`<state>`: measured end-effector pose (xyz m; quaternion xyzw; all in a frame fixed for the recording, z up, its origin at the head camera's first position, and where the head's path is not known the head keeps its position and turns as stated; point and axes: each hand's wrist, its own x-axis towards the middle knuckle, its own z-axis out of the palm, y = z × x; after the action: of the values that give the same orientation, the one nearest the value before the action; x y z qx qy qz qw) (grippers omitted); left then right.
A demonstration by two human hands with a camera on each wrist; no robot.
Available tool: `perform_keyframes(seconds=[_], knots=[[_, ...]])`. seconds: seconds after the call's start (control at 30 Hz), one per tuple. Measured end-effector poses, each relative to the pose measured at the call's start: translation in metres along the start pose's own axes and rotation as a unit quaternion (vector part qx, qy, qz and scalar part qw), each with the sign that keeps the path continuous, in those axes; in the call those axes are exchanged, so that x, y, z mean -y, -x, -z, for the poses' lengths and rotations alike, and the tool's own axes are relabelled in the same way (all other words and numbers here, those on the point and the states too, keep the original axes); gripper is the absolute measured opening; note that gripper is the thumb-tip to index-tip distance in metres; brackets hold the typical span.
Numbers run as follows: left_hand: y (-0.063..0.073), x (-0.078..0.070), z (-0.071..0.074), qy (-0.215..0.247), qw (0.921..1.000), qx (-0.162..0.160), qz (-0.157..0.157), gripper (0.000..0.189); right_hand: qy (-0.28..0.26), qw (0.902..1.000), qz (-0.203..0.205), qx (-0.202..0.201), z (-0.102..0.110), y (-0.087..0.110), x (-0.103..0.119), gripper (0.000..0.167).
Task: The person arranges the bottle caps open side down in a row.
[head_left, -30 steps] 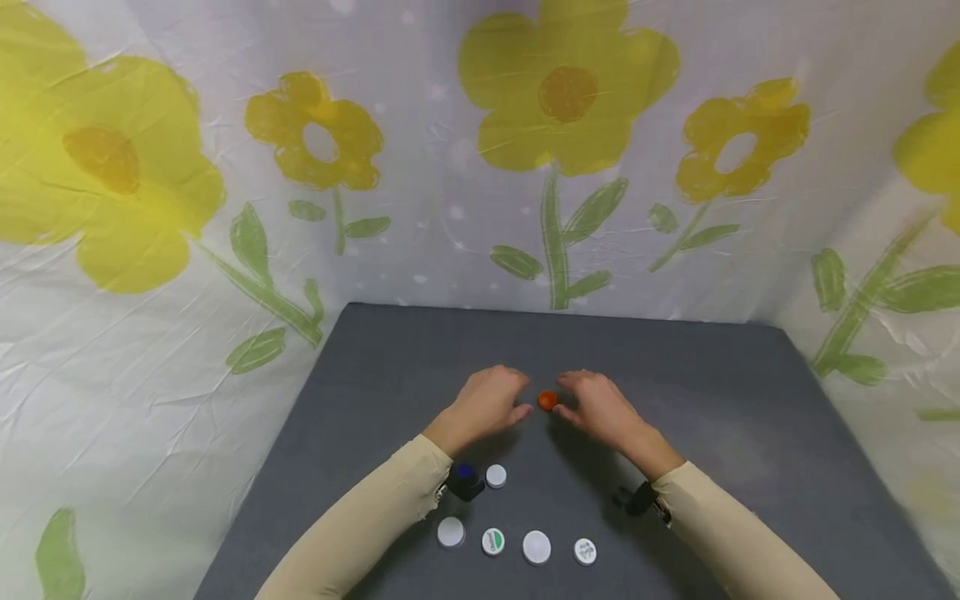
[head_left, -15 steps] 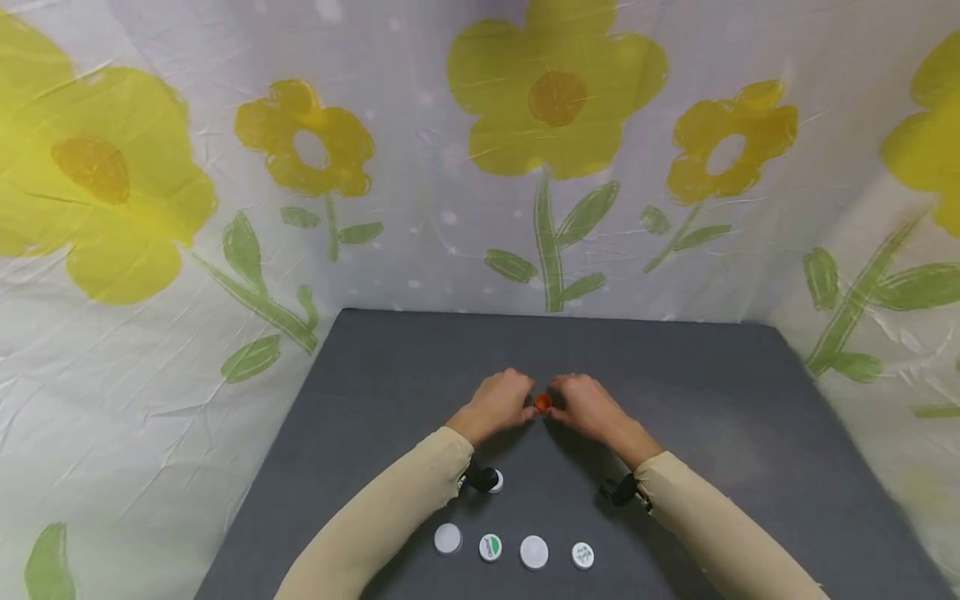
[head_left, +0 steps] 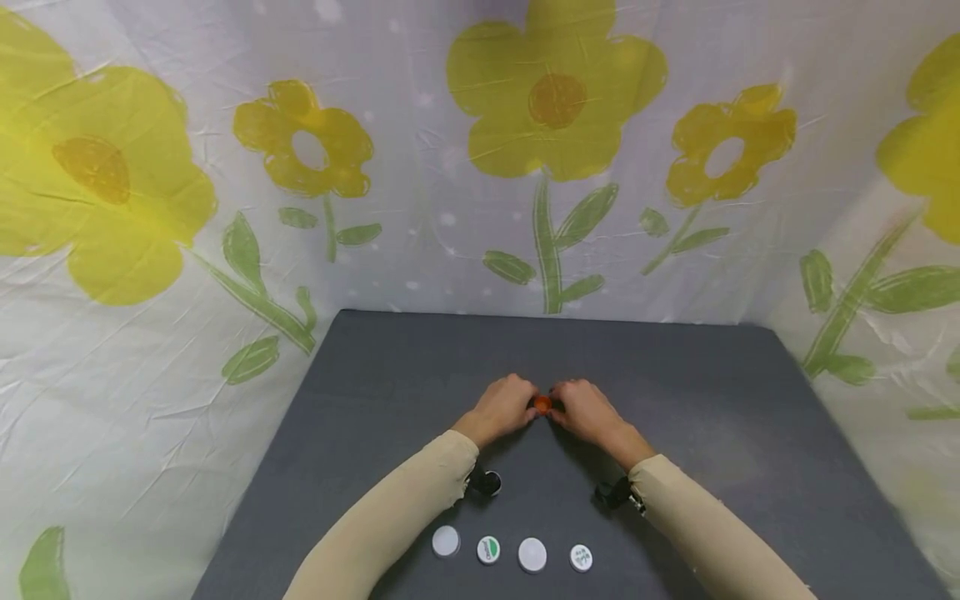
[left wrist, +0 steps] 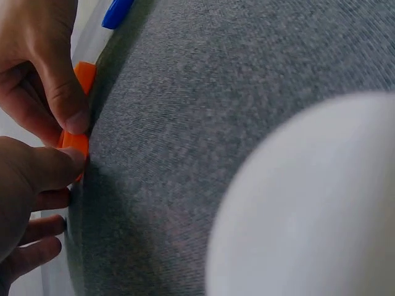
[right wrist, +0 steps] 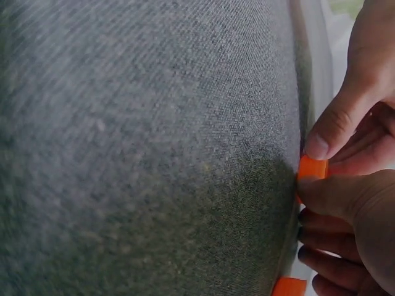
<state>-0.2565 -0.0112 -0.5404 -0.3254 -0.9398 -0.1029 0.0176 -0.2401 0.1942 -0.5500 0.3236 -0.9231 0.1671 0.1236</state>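
Note:
A small round orange cap (head_left: 542,405), its hollow side up, stands on the grey table between both hands in the head view. My left hand (head_left: 504,406) pinches it from the left with thumb and fingers. From the right, my right hand (head_left: 588,410) pinches it too. In the left wrist view the thumb of my left hand (left wrist: 31,176) presses the near side of the orange cap (left wrist: 75,143), and the right hand's thumb touches it just above. The right wrist view shows both thumbs against the orange cap (right wrist: 313,166), its far side hidden by fingers.
Several round white caps (head_left: 532,555) lie in a row near the front, one with a green mark (head_left: 488,550). Another white cap (left wrist: 321,216) is close to the left wrist camera. A second orange piece (left wrist: 85,75) and a blue piece (left wrist: 117,13) appear beyond the right hand.
Both hands have come inward onto the orange cap. Fingers that were apart from it now grip its two sides.

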Motion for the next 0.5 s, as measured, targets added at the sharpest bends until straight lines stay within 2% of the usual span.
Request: perform_keyframes(seconds=[0.1, 0.17, 0.27, 0.5], knots=[[0.002, 0.001, 0.000, 0.007, 0.9999, -0.012, -0.007, 0.011, -0.005, 1.0000, 0.002, 0.000, 0.000, 0.001, 0.003, 0.007], [0.004, 0.001, 0.001, 0.012, 0.9997, -0.017, -0.013, 0.011, -0.011, 0.9998, -0.010, 0.011, 0.013, 0.000, 0.016, 0.009], [0.006, 0.000, 0.004, 0.013, 0.9995, -0.024, -0.017, 0.009, -0.005, 0.9996, -0.020, 0.018, 0.019, 0.001, 0.022, 0.013], [0.015, -0.013, 0.021, -0.007, 0.9985, -0.046, -0.028, 0.009, -0.017, 0.9994, -0.028, 0.005, 0.036, 0.007, 0.031, 0.019]])
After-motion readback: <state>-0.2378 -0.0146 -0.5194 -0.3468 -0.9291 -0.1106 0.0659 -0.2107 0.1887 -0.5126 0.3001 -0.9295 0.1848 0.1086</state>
